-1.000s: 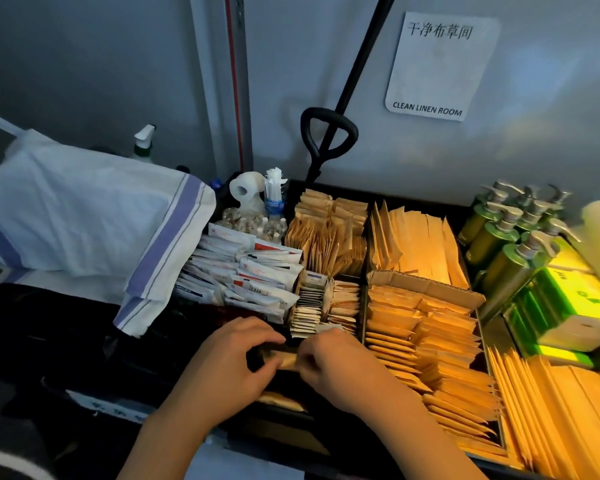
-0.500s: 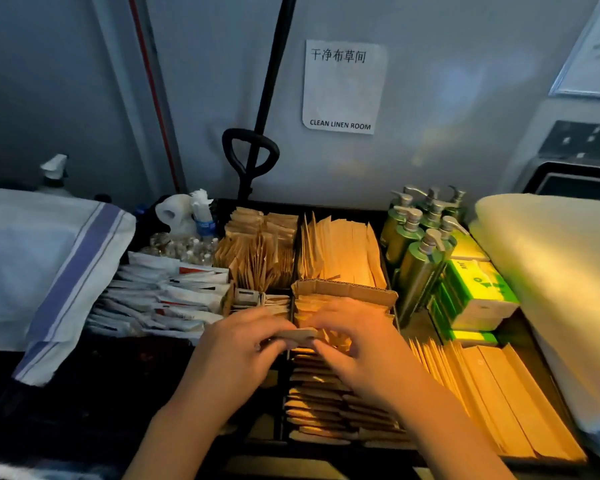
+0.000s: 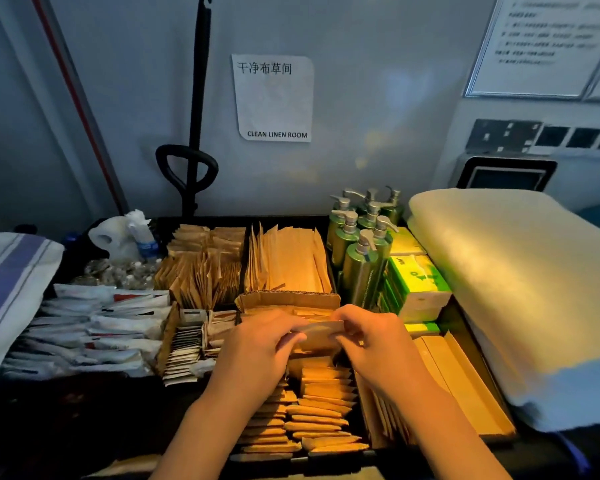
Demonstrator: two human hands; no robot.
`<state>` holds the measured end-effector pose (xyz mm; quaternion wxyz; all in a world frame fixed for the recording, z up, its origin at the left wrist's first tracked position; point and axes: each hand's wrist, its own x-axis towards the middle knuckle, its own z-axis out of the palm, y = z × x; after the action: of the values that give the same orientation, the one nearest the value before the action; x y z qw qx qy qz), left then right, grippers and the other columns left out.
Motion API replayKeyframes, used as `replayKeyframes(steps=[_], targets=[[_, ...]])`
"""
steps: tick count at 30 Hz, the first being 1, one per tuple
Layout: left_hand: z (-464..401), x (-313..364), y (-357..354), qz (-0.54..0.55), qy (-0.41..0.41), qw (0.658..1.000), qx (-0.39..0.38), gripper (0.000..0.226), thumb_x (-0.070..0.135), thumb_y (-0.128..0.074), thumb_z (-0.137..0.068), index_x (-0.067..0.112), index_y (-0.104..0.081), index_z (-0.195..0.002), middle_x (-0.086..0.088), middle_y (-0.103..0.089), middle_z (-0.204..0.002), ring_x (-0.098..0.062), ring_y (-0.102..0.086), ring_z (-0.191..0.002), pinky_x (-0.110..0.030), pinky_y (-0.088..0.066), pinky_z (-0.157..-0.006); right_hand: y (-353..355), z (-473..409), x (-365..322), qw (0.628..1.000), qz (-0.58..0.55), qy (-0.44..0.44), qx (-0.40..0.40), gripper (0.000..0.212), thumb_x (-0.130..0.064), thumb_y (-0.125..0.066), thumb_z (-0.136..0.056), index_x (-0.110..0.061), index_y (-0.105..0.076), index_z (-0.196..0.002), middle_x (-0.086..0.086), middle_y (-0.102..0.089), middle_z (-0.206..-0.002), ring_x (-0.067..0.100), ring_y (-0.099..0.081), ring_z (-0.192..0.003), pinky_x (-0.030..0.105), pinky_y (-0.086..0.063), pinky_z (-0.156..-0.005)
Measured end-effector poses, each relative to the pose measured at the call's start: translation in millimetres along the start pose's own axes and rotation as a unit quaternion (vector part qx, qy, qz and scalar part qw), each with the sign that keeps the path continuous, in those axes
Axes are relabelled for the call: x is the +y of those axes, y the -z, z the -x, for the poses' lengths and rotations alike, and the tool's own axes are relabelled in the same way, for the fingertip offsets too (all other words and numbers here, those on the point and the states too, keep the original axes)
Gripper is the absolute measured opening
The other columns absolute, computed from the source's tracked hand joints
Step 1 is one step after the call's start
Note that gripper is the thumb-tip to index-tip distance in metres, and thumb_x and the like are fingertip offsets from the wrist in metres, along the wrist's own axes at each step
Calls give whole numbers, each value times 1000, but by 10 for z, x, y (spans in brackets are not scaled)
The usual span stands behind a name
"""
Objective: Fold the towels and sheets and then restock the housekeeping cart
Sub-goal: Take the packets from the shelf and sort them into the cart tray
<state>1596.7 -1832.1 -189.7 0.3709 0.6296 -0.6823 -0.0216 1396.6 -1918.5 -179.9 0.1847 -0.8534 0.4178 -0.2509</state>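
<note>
The top tray of the housekeeping cart (image 3: 94, 407) fills the view. My left hand (image 3: 257, 351) and my right hand (image 3: 374, 341) together pinch a small brown paper packet (image 3: 317, 336), one at each end. They hold it just above a cardboard box (image 3: 288, 301) packed with rows of the same brown packets (image 3: 321, 407). A thick folded cream towel (image 3: 520, 292) lies on the right end of the cart. A white cloth with blue stripes (image 3: 7, 289) hangs over the left end.
Behind the box stand upright brown sachets (image 3: 201, 271) and long paper sleeves (image 3: 288, 261). Green pump bottles (image 3: 361, 244) and green tissue packs (image 3: 416, 285) sit at right, white sachets (image 3: 97, 327) at left. A black handle (image 3: 187, 168) leans on the wall.
Both hands have carried the packet from the dark near compartment rightwards to above the cardboard box. The view has swung right, bringing the cream towel into sight.
</note>
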Motion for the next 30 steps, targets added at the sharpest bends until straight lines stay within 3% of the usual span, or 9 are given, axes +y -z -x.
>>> replayKeyframes(steps=[7,13,18,21,24,30], targets=[[-38,41,-49,-9,3,1000,-14,26,23,-72,-94,32,-73,-118,17,-71,-112,0,-62,-106,-23,-53,-92,-8,16,59,1000,-7,-3,-14,20,-42,-73,-91,-39,-67,-110,-22,-70,-96,2,-63,-91,28,-57,-82],[-44,-15,-82,-27,7,999,-19,28,23,-71,-93,37,-72,-118,22,-70,-111,3,-60,-105,-17,-50,-89,-60,0,60,1000,-15,15,-16,27,-38,-73,-92,-39,-71,-120,-24,-69,-110,-1,-61,-101,21,-54,-90],[0,-131,-261,-26,41,996,-69,24,28,-66,-99,38,-72,-120,22,-69,-113,3,-57,-107,-26,-51,-95,-167,22,84,997,37,23,-56,21,-38,-68,-96,-36,-70,-116,-21,-64,-117,1,-55,-111,21,-47,-98],[17,-158,-291,-32,39,997,-62,23,30,-63,-98,40,-73,-117,25,-64,-115,4,-54,-107,-17,-47,-92,-152,47,81,999,20,21,-39,13,-34,-70,-95,-36,-73,-108,-23,-58,-108,-1,-53,-103,16,-46,-91],[43,-174,-298,-28,44,998,-46,18,34,-66,-95,41,-74,-110,27,-61,-107,7,-54,-101,-10,-44,-84,-126,34,88,997,43,13,-58,13,-30,-72,-94,-36,-76,-105,-22,-59,-103,1,-56,-97,19,-50,-86],[56,-198,-403,-38,57,994,-86,18,33,-64,-99,37,-75,-112,22,-60,-106,2,-51,-101,-25,-51,-90,-155,-27,71,987,109,-16,-118,21,-25,-67,-96,-35,-76,-112,-18,-62,-109,9,-56,-107,26,-51,-93]])
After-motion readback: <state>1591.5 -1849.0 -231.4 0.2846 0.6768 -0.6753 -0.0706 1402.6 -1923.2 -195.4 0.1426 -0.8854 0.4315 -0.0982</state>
